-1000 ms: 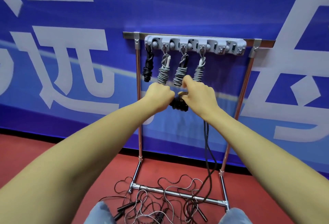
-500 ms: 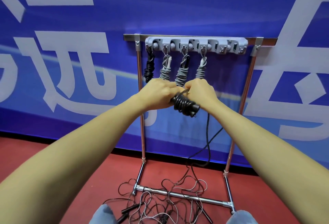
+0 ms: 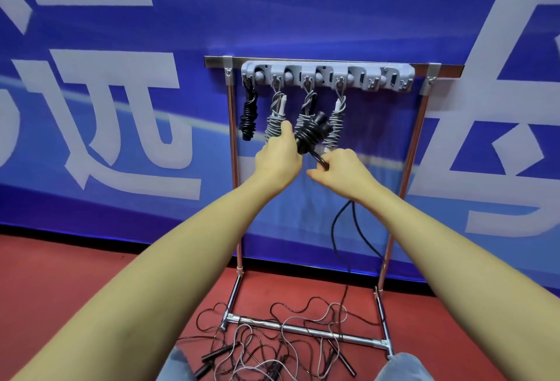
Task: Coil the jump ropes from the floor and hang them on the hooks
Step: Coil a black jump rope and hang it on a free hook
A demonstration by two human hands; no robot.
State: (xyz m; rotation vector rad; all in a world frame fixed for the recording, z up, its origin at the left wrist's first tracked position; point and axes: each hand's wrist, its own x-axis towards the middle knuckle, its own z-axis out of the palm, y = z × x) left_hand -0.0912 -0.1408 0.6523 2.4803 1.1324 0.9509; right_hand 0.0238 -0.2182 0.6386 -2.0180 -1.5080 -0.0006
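My left hand [image 3: 277, 158] grips a black jump rope bundle [image 3: 310, 132], its cord wound round the handles, tilted up to the right in front of the hanging ropes. My right hand [image 3: 341, 168] pinches the black cord just below the bundle; the loose cord [image 3: 335, 229] hangs from it in a loop down to the floor. On the grey hook strip [image 3: 327, 74] hang one black coil [image 3: 249, 114] and three grey coils [image 3: 336, 126]. The two rightmost hooks [image 3: 394, 79] carry nothing.
The hook strip is fixed to a chrome stand [image 3: 231, 168] against a blue banner wall [image 3: 121, 108]. Several loose grey and black ropes [image 3: 272, 341] lie tangled over the stand's foot bar on the red floor. My knees show at the bottom edge.
The bundle has risen and tipped upright to the right in my left hand. My right hand has come off it and moved down and right along the cord; more cord is off the floor.
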